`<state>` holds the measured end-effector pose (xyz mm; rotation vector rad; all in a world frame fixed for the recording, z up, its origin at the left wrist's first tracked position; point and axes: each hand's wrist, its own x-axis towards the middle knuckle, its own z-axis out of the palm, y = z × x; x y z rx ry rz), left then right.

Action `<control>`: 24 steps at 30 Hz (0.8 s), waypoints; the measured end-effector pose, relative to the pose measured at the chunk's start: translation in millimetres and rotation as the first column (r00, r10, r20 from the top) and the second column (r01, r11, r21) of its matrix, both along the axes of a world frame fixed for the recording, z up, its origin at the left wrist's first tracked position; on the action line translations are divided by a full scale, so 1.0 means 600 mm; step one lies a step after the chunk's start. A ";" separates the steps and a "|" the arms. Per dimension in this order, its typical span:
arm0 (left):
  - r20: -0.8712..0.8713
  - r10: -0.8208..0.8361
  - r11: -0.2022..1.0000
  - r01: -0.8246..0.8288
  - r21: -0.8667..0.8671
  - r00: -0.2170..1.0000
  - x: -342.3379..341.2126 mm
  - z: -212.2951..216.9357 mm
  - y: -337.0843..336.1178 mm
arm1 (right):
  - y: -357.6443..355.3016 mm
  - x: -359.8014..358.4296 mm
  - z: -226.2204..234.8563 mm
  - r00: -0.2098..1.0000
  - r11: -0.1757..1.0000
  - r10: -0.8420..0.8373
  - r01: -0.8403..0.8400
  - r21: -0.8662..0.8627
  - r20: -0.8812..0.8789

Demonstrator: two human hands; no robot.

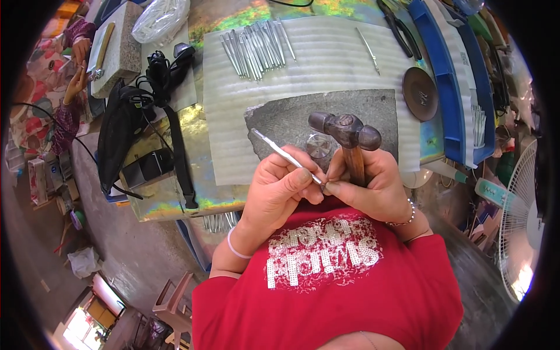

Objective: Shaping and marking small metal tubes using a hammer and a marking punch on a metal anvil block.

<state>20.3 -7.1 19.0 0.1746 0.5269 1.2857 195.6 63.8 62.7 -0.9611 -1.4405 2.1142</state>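
In my left hand [274, 186], a slim silver metal rod [283, 153] is pinched between thumb and fingers, slanting up to the left. My right hand [379, 184] keeps a ball-peen hammer [345, 129] upright in its grip, the wooden handle partly hidden. Its thumb and fingertip also meet at the rod's lower end; whether they pinch a tiny part there is too small to tell. Both hands are close together over the near edge of a grey stone slab [280, 114]. On the slab, behind the fingers, lies a round shiny metal piece [319, 144].
White foam sheeting [227, 134] covers the table under a pile of silver rods [256, 49], a lone rod [368, 51], pliers [399, 29] and a brown disc [420, 93]. Blue trays [434, 70] line the right, a black bag [119, 128] the left. Another person's hands [79, 64] show far left.
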 end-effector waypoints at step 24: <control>-0.271 0.203 0.979 -0.187 0.084 0.941 -0.009 -0.012 0.003 | 0.019 0.008 -0.039 0.928 0.776 -0.142 -0.111 0.621 0.343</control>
